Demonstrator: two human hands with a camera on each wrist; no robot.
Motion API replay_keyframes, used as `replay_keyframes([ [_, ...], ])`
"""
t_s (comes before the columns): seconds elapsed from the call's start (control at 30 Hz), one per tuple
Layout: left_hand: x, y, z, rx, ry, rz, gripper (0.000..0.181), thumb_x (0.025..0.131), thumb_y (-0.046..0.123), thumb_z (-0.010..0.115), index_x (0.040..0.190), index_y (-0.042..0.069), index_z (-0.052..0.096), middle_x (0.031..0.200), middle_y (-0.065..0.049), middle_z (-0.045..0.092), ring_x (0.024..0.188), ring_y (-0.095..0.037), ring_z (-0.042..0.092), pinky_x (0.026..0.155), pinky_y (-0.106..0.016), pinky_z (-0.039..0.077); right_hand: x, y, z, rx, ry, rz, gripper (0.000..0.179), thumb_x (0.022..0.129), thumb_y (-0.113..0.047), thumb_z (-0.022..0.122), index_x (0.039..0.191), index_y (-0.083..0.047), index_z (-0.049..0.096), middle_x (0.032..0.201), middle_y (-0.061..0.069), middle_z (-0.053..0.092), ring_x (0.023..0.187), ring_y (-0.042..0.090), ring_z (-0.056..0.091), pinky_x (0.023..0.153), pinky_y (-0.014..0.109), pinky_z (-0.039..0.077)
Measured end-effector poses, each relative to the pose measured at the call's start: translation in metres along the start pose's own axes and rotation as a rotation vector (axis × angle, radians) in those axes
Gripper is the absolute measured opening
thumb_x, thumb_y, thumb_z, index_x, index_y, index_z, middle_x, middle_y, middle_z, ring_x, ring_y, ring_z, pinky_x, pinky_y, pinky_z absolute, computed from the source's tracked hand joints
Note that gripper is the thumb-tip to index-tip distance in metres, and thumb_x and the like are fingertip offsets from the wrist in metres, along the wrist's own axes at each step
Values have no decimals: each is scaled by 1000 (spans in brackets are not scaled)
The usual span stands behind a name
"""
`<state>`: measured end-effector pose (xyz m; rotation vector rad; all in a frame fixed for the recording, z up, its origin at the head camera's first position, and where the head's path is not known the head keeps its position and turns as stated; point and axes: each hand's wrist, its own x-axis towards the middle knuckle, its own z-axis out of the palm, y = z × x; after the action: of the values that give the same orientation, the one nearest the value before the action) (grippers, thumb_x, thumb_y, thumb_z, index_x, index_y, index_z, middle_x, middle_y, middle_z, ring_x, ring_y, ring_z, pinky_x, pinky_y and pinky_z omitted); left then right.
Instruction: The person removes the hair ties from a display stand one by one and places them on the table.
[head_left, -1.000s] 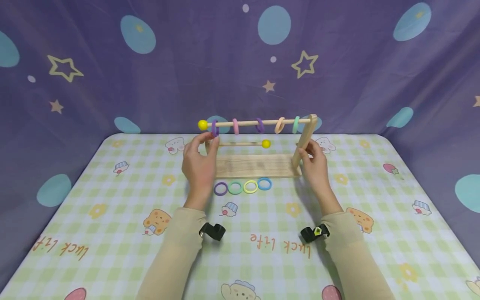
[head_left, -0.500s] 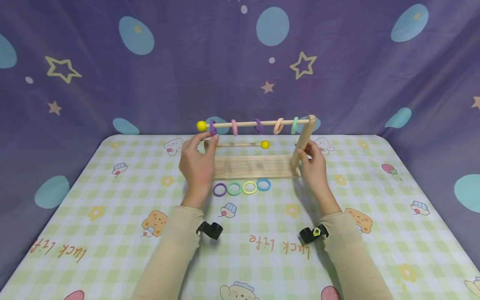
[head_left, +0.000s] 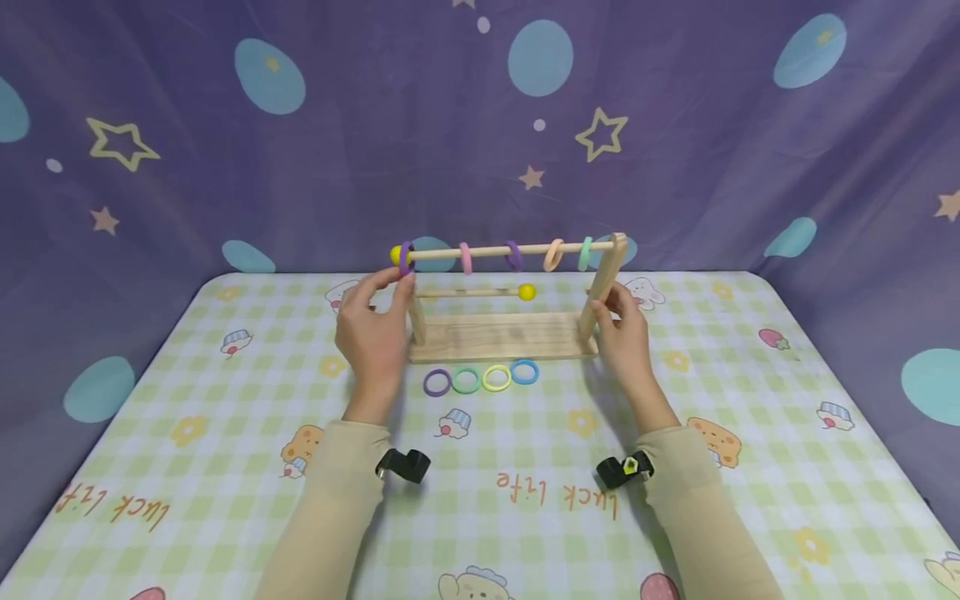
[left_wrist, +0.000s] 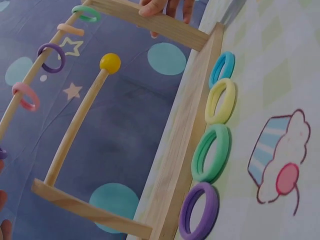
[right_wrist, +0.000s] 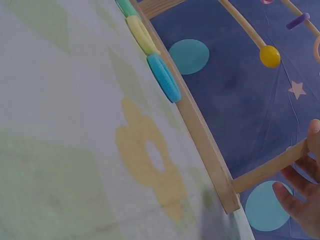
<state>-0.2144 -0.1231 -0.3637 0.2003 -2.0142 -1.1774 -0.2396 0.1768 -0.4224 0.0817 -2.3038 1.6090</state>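
Wooden ring stand and two bare hands, head view; clock positions are taken from the middle of the stand. The left hand (head_left: 369,333), between eight and nine o'clock, has thumb and fingertips pinched together on a purple fabric-like ring (head_left: 405,261). This ring sits at ten o'clock, at the outer end of the pale round upper rod (head_left: 491,251), overlapping the yellow ball (head_left: 394,255) there; whether it encircles rod or ball cannot be told. The right hand (head_left: 626,337), between three and four o'clock, is clamped on the tall flat wooden post (head_left: 604,279). Along the upper rod toward the post hang a pink ring (head_left: 467,262), a second purple ring (head_left: 514,260), a peach ring (head_left: 550,258) and a mint-green ring (head_left: 583,257), spaced apart. The thin lower rod (head_left: 468,292) runs from the shorter wooden post (head_left: 417,318) toward three o'clock, ending in another yellow ball (head_left: 527,292). Between six and seven o'clock, beside the flat wooden base (head_left: 502,335), a loose purple ring (left_wrist: 212,212), green ring (left_wrist: 223,152), yellow ring (left_wrist: 230,100) and blue ring (left_wrist: 230,63) lie in a row on the green-and-white checked cloth (head_left: 540,450).
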Motion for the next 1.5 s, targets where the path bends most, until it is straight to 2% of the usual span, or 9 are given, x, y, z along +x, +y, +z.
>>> replay_keyframes([
  [0.47,7,-3,-3,25,0,-11,28,86,37,78,101,13,76,101,-4,70,95,-19,61,75,-31,41,0,0,0,-9,6,2,42,102,-16,54,141,-2,48,131,20,59,121,32,54,95,45,48],
  [0.77,8,-3,-5,10,14,-3,27,87,35,77,100,12,75,102,-3,71,97,-17,60,75,-26,41,0,-1,0,-4,-5,5,41,102,-15,54,141,-2,48,132,20,58,121,32,54,95,45,48],
  [1.07,5,-5,-8,-22,29,31,23,88,31,77,98,10,74,100,-2,69,98,-13,58,76,-25,41,0,-1,0,-10,-3,4,40,103,-15,54,141,-3,48,131,20,59,121,32,55,95,46,48],
  [1.3,-2,-5,-11,-51,10,59,22,89,28,76,99,8,73,101,-4,67,99,-14,58,77,-28,42,-1,1,1,-14,-3,-1,40,103,-15,53,141,-3,48,130,20,59,121,32,55,95,46,48],
  [1.5,-8,-2,-13,-85,-57,100,20,89,23,77,98,6,72,100,-5,67,97,-14,58,77,-30,45,0,1,1,-8,2,3,39,102,-14,54,140,-3,49,130,20,59,119,32,55,94,45,48],
])
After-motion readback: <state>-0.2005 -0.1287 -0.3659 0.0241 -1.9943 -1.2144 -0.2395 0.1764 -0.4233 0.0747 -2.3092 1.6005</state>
